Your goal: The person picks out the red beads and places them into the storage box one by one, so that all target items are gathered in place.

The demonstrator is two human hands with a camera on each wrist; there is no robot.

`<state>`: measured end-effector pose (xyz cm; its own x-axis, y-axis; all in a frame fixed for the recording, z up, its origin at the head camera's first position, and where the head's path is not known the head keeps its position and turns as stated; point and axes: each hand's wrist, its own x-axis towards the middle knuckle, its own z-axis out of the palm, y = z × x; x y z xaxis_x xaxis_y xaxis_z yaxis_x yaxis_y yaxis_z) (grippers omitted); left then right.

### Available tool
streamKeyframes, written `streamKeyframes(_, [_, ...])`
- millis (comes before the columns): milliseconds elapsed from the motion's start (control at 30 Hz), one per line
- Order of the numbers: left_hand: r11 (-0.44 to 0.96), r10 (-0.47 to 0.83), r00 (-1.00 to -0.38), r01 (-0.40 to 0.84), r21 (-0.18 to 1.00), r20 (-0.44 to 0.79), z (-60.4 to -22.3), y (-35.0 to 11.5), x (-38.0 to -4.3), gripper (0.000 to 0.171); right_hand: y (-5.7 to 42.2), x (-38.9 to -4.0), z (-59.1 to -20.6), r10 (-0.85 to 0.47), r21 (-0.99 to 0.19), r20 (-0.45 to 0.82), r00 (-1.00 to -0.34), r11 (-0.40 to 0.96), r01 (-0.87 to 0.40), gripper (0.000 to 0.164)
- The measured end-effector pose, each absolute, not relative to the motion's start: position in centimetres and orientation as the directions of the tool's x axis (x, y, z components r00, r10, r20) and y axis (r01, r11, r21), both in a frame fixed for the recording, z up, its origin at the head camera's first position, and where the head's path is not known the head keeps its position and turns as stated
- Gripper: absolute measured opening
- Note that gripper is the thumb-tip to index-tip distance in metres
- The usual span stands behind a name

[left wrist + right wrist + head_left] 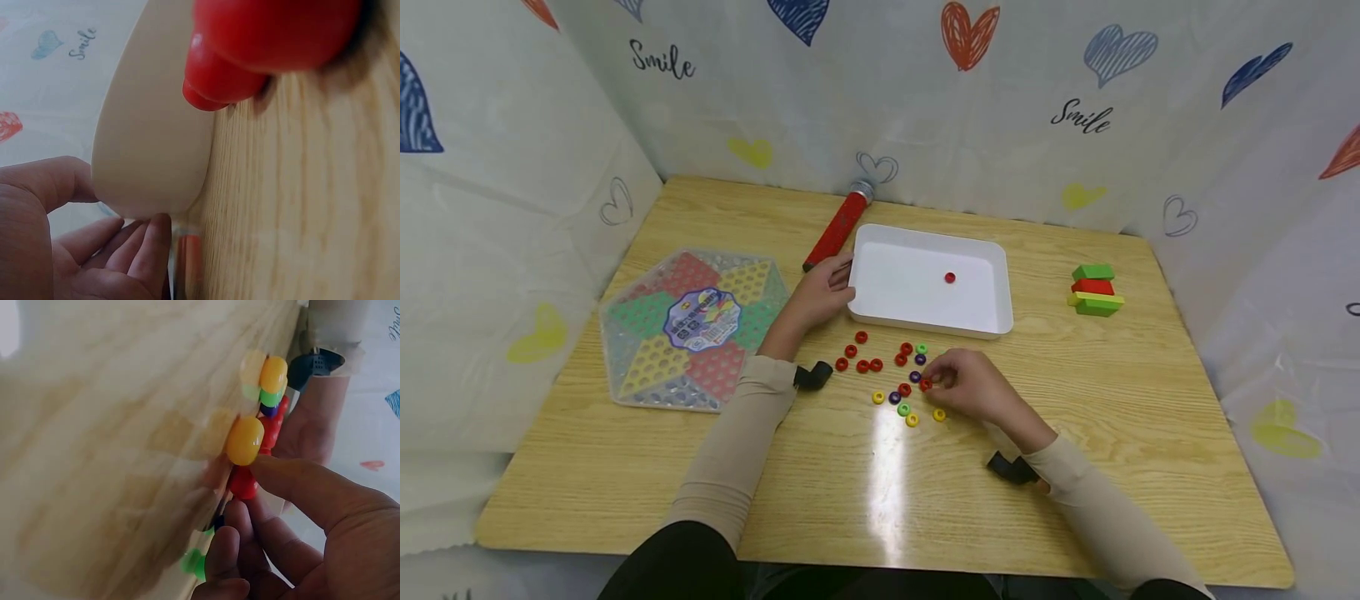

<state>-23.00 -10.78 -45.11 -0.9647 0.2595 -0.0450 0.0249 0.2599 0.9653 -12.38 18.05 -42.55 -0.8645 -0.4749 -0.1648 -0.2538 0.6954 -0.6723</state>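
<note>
My left hand (817,293) holds the left side of a white tray (895,312), thumb at the rim and fingers against the outer wall in the left wrist view. One red bead (950,277) lies inside the tray. In front of it, my right hand (972,385) pinches another red bead (242,482) between thumb and fingertips, low over the table. Loose ring-shaped beads lie around that hand: several red ones (876,365), yellow ones (878,398), green ones (904,409) and purple ones (894,397).
A hexagonal case (647,312) with coloured hole-patterned sections lies on the left of the table (1150,467). Behind the left hand is a red tube (837,232) with a silvery end. Green, red and yellow blocks (1093,287) are stacked at the right.
</note>
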Motion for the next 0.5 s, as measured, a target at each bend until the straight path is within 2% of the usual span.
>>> streamKeyframes(500, [0.249,0.258,-0.965,0.012,0.968,-0.055,-45.3,-10.7,-23.0,0.066,18.2,-12.4,-41.6,-0.484,-0.661,-0.157,-0.861,0.699,-0.273,0.018])
